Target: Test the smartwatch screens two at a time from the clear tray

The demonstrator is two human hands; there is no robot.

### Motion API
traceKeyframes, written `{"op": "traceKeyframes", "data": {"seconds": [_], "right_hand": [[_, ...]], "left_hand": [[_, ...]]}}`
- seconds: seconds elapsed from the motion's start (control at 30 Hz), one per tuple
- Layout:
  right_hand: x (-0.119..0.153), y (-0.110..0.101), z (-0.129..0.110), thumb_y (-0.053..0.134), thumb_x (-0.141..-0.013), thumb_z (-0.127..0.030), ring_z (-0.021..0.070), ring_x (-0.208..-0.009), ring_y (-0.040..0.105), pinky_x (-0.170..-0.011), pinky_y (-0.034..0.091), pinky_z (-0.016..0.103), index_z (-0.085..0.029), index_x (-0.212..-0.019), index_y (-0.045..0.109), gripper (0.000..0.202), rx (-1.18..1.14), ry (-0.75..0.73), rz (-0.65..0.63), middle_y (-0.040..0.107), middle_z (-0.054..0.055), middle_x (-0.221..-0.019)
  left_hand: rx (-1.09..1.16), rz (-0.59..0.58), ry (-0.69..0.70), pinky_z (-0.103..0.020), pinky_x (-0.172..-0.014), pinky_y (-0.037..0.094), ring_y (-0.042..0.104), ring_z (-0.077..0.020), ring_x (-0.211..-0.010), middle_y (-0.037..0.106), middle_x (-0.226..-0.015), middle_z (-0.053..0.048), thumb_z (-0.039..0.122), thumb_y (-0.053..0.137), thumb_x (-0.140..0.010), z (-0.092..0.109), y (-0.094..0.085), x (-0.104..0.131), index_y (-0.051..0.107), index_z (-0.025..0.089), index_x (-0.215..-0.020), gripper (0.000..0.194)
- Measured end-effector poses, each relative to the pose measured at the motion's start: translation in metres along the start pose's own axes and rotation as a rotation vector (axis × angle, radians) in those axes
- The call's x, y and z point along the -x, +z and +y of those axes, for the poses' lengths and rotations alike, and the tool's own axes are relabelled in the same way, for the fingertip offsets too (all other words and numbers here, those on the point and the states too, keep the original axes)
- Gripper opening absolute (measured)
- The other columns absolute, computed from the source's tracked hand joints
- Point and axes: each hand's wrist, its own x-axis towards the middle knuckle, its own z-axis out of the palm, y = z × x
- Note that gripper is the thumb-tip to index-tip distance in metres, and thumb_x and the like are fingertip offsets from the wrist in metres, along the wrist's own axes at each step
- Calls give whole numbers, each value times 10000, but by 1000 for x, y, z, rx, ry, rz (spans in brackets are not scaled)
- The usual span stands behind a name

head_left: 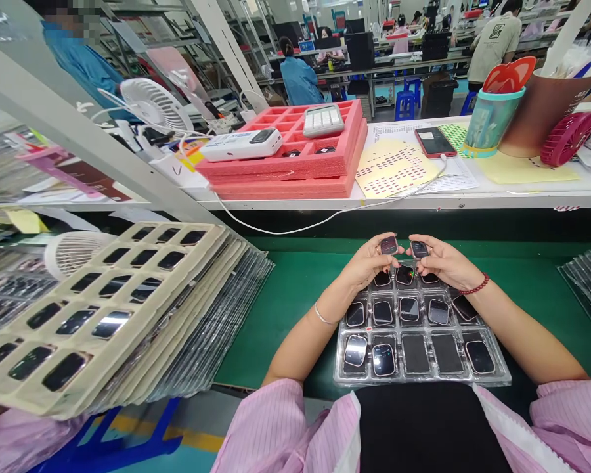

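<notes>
Between the fingers of my left hand (372,259) is a smartwatch (389,246) with a dark reddish screen. My right hand (440,259) pinches a second smartwatch (419,249), its dark face turned up. Both are held close together above the far rows of a clear plastic tray (423,379) on the green mat. Many pockets of this tray hold smartwatches with dark square screens, such as the silver-edged watch (384,359) in the near row. Two near-row pockets show only a flat dark bottom. My wrists partly hide the tray's far corners.
At the left, a tall stack of trays is topped by a cream tray (86,279) of watches. More clear trays (588,282) stand at the right edge. On the shelf ahead are a red foam tray (335,161), a phone (435,142) with a white cable, and a cup (494,121).
</notes>
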Motion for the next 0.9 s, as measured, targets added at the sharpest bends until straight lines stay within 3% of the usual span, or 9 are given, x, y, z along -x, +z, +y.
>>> {"op": "traceKeyframes", "data": {"seconds": [0.07,0.13,0.23,0.3,0.4,0.5,0.6,0.7,0.9], "right_hand": [[-2,-5,-3,722,-850,-349,103,-615,682,-556,602,204,-182,-1217,618,416,-118,71,-28,736,64,-994],[-4,-9,-4,499,-975,-510,117,-576,684,-511,595,211,-136,-1157,652,443,-213,145,-63,757,96,-920],[-8,-12,-6,176,-1040,-551,128,-537,682,-480,583,219,-109,-1097,672,667,-301,248,-71,766,115,-833],[-9,-13,-6,104,-1040,-547,131,-535,685,-478,580,221,-111,-1083,674,719,-322,277,-61,768,117,-820],[-8,-14,-6,187,-1026,-583,136,-545,690,-479,580,225,-127,-1076,669,665,-312,277,-74,773,113,-839],[-6,-12,-5,509,-959,-516,129,-589,698,-509,586,215,-166,-1111,636,402,-240,207,-81,776,95,-928],[-3,-5,-2,775,-779,-260,118,-664,704,-560,589,199,-214,-1155,579,427,-94,85,-32,754,56,-1017],[-2,4,2,794,-704,-153,121,-695,687,-570,580,213,-221,-1156,554,516,100,-63,17,715,30,-1000],[1,10,6,692,-755,-159,105,-612,591,-527,518,235,-209,-1076,558,352,393,-200,63,671,14,-903]], "left_hand": [[123,-22,-87,-165,-527,456,692,-114,-674,733,-999,-106,256,732,-787,4,-1,-1,582,116,-1216,475],[228,-43,-166,-170,-522,478,706,-131,-684,748,-966,-133,380,562,-934,7,-3,-2,621,79,-1165,383],[326,-64,-249,-186,-504,498,717,-149,-684,754,-936,-159,457,287,-1029,9,-7,-5,637,42,-1134,553],[348,-68,-267,-197,-505,507,718,-154,-675,754,-928,-163,469,235,-1034,8,-8,-6,636,34,-1131,600],[314,-80,-241,-196,-517,501,715,-152,-673,752,-917,-157,488,350,-1009,5,-9,-7,632,40,-1133,543],[150,-56,-133,-192,-563,497,719,-151,-731,745,-991,-136,374,630,-890,-2,-8,-6,575,84,-1236,455],[-72,-7,3,-202,-598,490,715,-151,-771,719,-1099,-112,133,764,-692,-8,-5,-5,455,158,-1371,746],[-219,-6,83,-214,-645,493,709,-161,-844,689,-1159,-104,57,717,-645,-11,-3,-4,472,187,-1356,764],[-330,-76,112,-221,-631,481,707,-162,-814,690,-1117,-124,213,667,-782,-9,-1,-1,534,158,-1307,545]]}}
